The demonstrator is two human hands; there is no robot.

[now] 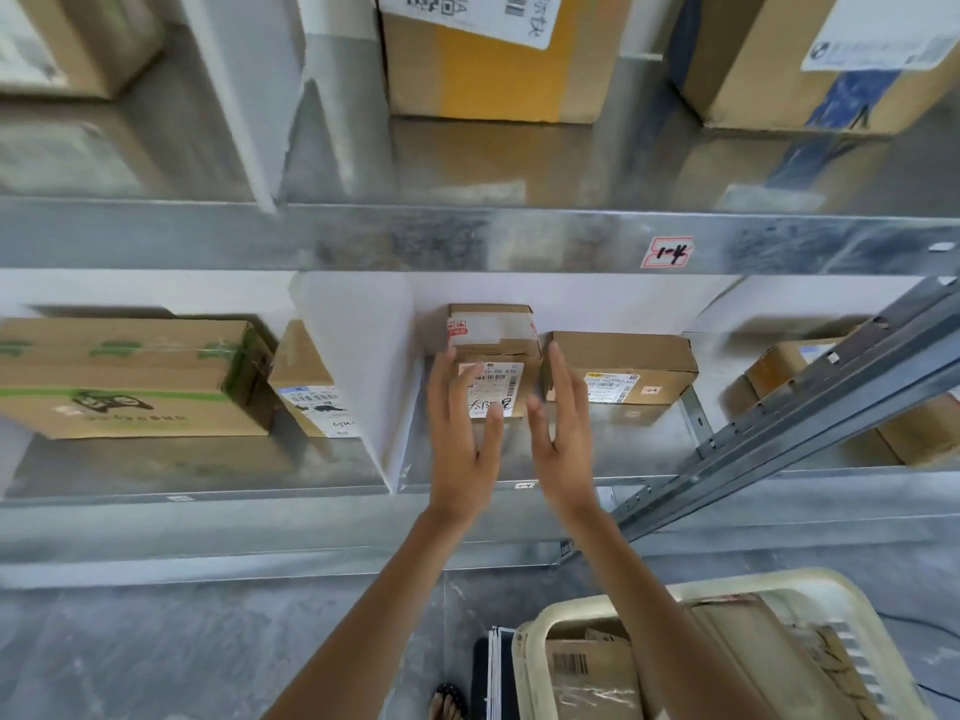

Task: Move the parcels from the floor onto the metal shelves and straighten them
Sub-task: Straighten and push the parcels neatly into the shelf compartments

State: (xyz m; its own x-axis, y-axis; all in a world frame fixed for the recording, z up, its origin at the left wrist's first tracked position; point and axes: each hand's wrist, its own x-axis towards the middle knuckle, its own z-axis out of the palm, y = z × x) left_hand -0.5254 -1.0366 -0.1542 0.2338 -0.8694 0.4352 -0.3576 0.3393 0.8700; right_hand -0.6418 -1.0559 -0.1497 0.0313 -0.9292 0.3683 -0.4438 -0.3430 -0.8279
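Two hands flank a small parcel [498, 350] on the lower metal shelf [208, 470]. The left hand [462, 433] and right hand [563, 439] have straight, spread fingers and grip nothing. Straightening seems under way; next, nudge it square beside the neighbouring box [618, 363].

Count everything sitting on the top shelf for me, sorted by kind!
Cardboard boxes: 3
White dividers: 1
Total: 4
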